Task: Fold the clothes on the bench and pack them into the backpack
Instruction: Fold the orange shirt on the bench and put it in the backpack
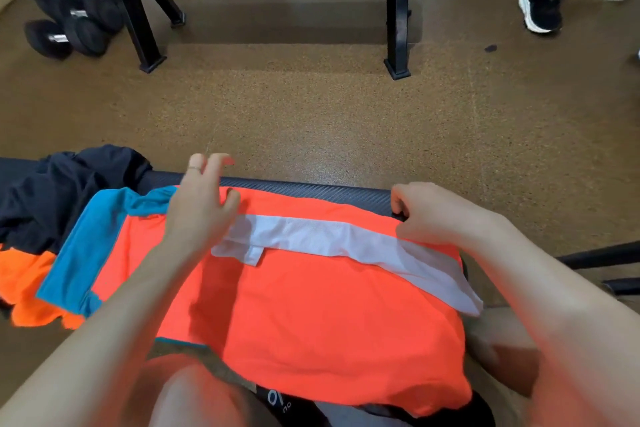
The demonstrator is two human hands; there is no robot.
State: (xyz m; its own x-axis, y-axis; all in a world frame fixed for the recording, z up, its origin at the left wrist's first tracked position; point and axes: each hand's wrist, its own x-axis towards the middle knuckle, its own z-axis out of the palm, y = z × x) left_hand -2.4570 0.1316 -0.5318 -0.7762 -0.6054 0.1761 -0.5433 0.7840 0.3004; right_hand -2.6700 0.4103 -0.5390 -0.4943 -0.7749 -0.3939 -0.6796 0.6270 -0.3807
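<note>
Ahead, at twelve o'clock, bare brown speckled floor (311, 121) lies open beyond the black padded bench (311, 188). Across it spreads the orange shirt with a white stripe (311, 305). My left hand (201, 208) hovers loose-fingered over its far edge; my right hand (433, 211) pinches its three-o'clock edge.

1. Orange shirt (311, 315): spread flat across bench (311, 190), white band (332, 239) running crosswise near far edge, teal trim at left.
2. Dark garment (59, 191): crumpled, unfolded, at bench's left end, partly under shirt's teal sleeve.
3. Bench: black, padded, textured far edge showing beyond shirt.
4. Backpack: out of sight.
</note>
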